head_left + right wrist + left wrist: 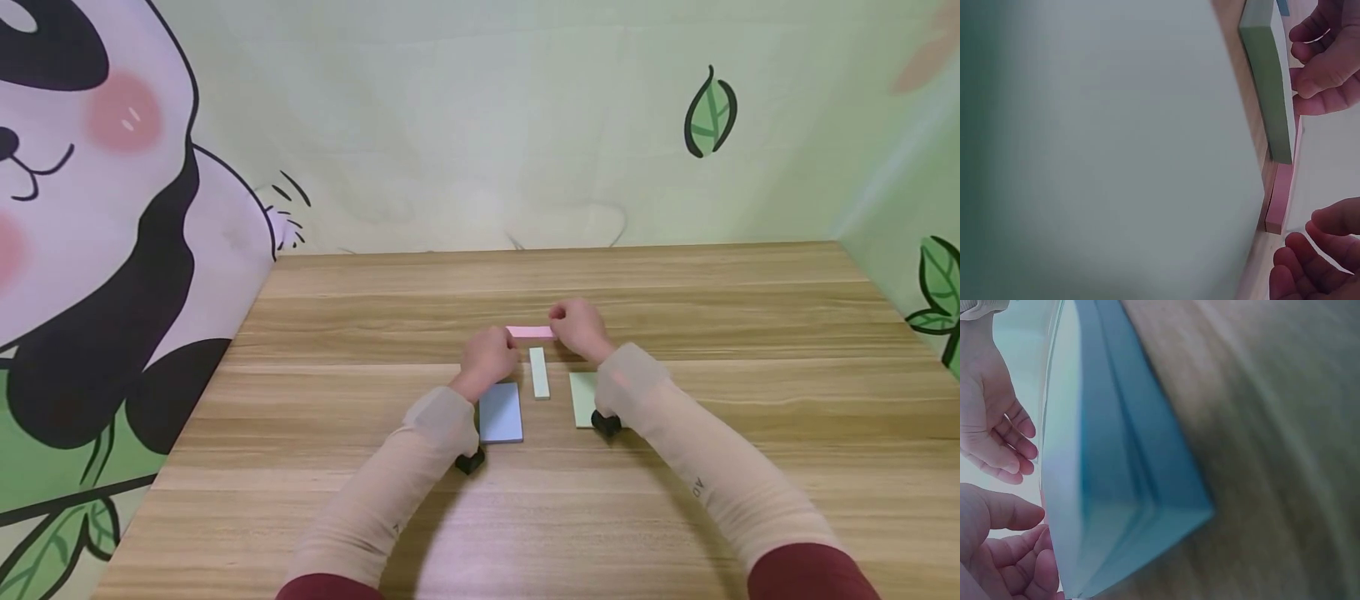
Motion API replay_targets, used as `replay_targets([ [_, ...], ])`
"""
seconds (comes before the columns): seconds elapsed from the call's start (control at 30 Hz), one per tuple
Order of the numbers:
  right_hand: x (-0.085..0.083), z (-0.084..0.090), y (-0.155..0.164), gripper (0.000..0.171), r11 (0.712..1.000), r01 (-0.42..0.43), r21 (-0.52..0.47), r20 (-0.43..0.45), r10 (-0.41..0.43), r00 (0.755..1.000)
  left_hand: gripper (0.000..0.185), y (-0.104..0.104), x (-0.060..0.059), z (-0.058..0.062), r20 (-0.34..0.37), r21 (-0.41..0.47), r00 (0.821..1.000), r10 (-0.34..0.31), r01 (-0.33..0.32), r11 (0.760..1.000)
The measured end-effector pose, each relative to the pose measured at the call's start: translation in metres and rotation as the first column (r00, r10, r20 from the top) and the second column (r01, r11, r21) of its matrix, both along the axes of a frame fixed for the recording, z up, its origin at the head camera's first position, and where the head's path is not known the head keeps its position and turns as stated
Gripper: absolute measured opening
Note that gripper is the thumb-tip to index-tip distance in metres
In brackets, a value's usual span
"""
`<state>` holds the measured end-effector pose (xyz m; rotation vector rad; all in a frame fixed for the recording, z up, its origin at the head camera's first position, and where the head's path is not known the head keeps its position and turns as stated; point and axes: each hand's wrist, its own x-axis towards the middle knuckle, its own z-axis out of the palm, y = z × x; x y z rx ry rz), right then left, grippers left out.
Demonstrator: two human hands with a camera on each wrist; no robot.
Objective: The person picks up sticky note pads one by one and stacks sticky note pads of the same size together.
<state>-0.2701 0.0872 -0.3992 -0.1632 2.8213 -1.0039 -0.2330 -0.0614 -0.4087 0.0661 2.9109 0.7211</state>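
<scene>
- Head view: a wooden table (675, 467) sits against a wall printed with a panda and leaves. Both arms wear beige sleeves. The left hand (489, 357) and right hand (579, 327) meet at a narrow pink sticky-note pad (530, 332) lying crosswise on the table, one hand at each end. Whether the fingers pinch it cannot be told here. Just in front lies a narrow pale green pad (538, 372), with a blue pad (500, 412) to its left and a wider green pad (583, 399) to its right.
- Left wrist view: the blue pad (1129, 462) fills the frame, blurred. Beside it, fingers (1007, 515) of both hands hang loosely curled, gripping nothing visible.
- Right wrist view: the wide green pad (1097, 150) is a close blur. Beyond it the narrow green pad (1269, 81) meets the pink pad (1280, 197) on edge. Relaxed fingers (1329, 62) hover near both ends, apart from it.
</scene>
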Motion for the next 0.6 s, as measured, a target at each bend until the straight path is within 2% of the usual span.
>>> replay_targets([
  [0.17, -0.0023, -0.0019, -0.001, 0.019, 0.997, -0.064, 0.051, -0.007, 0.064, 0.998, 0.014, -0.0009, -0.0013, 0.0002, -0.005, 0.013, 1.0, 0.018, -0.018, 1.0],
  [0.3, -0.0031, -0.0026, -0.0009, 0.014, 0.99, -0.114, 0.08, -0.007, 0.115, 0.993, 0.013, -0.0015, -0.0036, 0.0, -0.05, 0.022, 0.998, 0.037, -0.036, 0.999],
  [0.47, -0.0029, -0.0023, -0.0011, 0.012, 0.982, -0.147, 0.114, -0.008, 0.149, 0.989, 0.014, -0.0014, -0.0065, -0.0002, -0.101, -0.005, 0.994, 0.034, -0.034, 0.999],
  [0.6, -0.0027, -0.0026, -0.002, 0.01, 0.975, -0.167, 0.149, -0.006, 0.17, 0.985, 0.019, -0.0013, -0.0073, 0.0004, -0.099, -0.03, 0.995, 0.028, -0.031, 0.999],
])
